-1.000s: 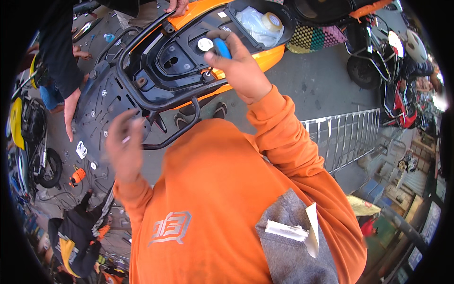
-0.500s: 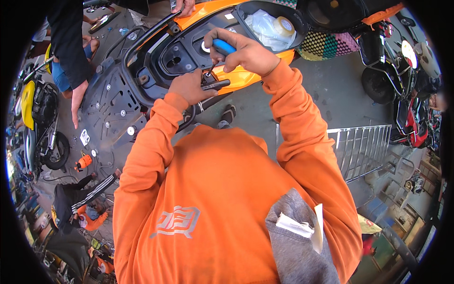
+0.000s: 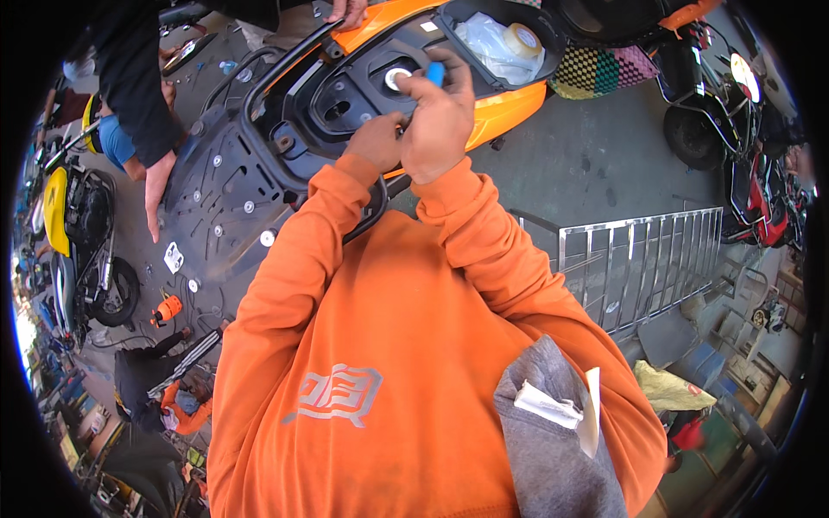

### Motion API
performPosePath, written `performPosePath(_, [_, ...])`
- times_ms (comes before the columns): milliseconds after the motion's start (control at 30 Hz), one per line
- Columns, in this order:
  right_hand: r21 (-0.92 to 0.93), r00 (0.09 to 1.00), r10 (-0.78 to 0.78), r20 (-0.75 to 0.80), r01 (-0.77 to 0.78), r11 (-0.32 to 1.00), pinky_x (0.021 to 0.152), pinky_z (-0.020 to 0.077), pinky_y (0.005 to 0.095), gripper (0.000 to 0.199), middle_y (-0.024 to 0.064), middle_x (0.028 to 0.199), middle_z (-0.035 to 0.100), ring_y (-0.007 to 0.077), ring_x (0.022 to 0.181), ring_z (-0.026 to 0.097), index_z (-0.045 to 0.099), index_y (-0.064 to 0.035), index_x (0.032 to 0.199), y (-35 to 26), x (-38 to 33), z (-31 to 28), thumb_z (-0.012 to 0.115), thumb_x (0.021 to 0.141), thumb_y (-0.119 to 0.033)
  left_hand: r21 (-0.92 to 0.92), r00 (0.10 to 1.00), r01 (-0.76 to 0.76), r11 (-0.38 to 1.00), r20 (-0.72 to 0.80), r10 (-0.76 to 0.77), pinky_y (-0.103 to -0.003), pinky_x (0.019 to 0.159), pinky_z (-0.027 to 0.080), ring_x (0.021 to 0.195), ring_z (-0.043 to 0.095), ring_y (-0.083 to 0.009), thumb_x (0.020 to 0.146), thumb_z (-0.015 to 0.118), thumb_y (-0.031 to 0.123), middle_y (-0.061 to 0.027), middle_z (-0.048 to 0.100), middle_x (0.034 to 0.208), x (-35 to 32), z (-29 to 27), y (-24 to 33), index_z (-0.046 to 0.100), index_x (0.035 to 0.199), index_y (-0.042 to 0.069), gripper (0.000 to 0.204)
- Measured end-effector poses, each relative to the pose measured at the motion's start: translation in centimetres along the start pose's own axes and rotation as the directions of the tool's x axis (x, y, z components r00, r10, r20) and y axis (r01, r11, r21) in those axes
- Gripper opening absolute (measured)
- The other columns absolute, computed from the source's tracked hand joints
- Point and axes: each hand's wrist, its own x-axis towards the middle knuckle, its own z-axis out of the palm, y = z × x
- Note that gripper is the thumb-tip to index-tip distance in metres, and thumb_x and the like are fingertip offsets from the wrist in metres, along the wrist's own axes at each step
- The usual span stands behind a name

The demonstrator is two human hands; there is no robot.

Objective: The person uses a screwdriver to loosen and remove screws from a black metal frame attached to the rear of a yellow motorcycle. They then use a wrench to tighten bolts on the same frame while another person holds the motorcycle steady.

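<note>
An orange-and-black scooter [image 3: 505,112] with its seat area exposed lies in front of me. My right hand [image 3: 439,129] is closed around a screwdriver whose blue handle [image 3: 435,74] sticks up past my fingers; its tip is hidden. Touching it on the left, my left hand [image 3: 377,143] is closed at the scooter's near side, beside the black tubular rail [image 3: 376,211]. What its fingers grip is covered. A white round cap [image 3: 396,79] sits just beyond both hands. At the left, a large black rack plate [image 3: 226,194] with several bolts reaches out from the rail.
Another person's hand [image 3: 155,194] extends beside the rack plate, and a second hand [image 3: 349,12] rests on the scooter's far side. A plastic bag and tape roll [image 3: 522,41] lie in the storage bin. A metal rack [image 3: 643,259] stands right; a yellow motorcycle [image 3: 59,211] stands left.
My right hand has moved left and nearer, turning the screwdriver's blue handle more upright, and now meets my left hand. The view has shifted slightly.
</note>
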Motion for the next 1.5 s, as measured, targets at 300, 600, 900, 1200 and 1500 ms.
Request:
performPosePath(300, [-0.558, 0.904, 0.275, 0.327, -0.050, 0.828, 0.077, 0.0484, 0.0283, 0.057, 0.0048, 0.091, 0.054, 0.0150, 0.086, 0.054, 0.054, 0.0023, 0.129, -3.7, 1.9, -1.0, 0.057, 0.072, 0.010, 0.047, 0.976, 0.216, 0.975, 0.014, -0.217, -0.046, 0.090, 0.055, 0.102, 0.070, -0.0385, 0.089, 0.061, 0.022, -0.0203, 0.073, 0.107, -0.2, -1.2, 2.9, 0.076, 0.107, 0.009, 0.026])
performPosePath(600, [-0.571, 0.126, 0.720, 0.682, 0.708, 0.417, 0.090, 0.0515, 0.0375, 0.059, 0.0119, 0.100, 0.066, 0.0255, 0.099, 0.065, 0.061, -0.0096, 0.137, -8.6, 8.4, 0.3, 0.057, 0.080, 0.003, 0.065, 0.950, 0.310, 0.949, -0.058, -0.306, -0.046, 0.088, 0.057, 0.100, 0.071, -0.0372, 0.086, 0.068, 0.025, -0.0184, 0.075, 0.103, -0.5, -2.1, 4.2, 0.078, 0.101, 0.008, 0.025])
performPosePath(900, [-0.175, 0.011, 0.570, 0.821, 0.956, 0.233, 0.084, 0.0527, 0.0457, 0.027, 0.0162, 0.104, 0.066, 0.0363, 0.099, 0.066, 0.071, -0.0058, 0.105, -10.7, 10.8, 0.0, 0.070, 0.085, -0.023, 0.014, 0.945, 0.294, 0.956, -0.156, -0.288, -0.049, 0.088, 0.056, 0.098, 0.069, -0.0396, 0.083, 0.071, 0.027, -0.0203, 0.073, 0.102, -0.3, 0.4, 2.1, 0.076, 0.098, 0.008, 0.024])
performPosePath(1200, [-0.651, 0.149, 0.792, 0.592, 0.668, 0.361, 0.064, 0.0605, 0.0394, 0.035, 0.0190, 0.084, 0.073, 0.0314, 0.073, 0.074, 0.069, 0.0019, 0.099, -7.5, 11.1, 2.0, 0.064, 0.092, -0.032, 0.044, 0.896, 0.141, 0.989, -0.430, -0.108, -0.046, 0.094, 0.054, 0.105, 0.068, -0.0342, 0.087, 0.070, 0.027, -0.0113, 0.074, 0.105, -1.9, 1.2, 2.6, 0.072, 0.107, 0.008, 0.028])
performPosePath(1500, [-0.781, -0.013, 0.784, 0.621, 0.079, 0.620, 0.069, 0.0618, 0.0324, 0.047, 0.0146, 0.091, 0.076, 0.0235, 0.076, 0.076, 0.063, 0.0028, 0.114, -7.9, 13.4, -1.6, 0.080, 0.088, -0.032, 0.468, 0.943, 0.318, 0.825, -0.244, -0.225, -0.034, 0.111, 0.039, 0.126, 0.058, -0.0202, 0.094, 0.068, 0.042, -0.0067, 0.069, 0.125, -2.5, 2.5, 0.0, 0.068, 0.124, 0.009, 0.045])
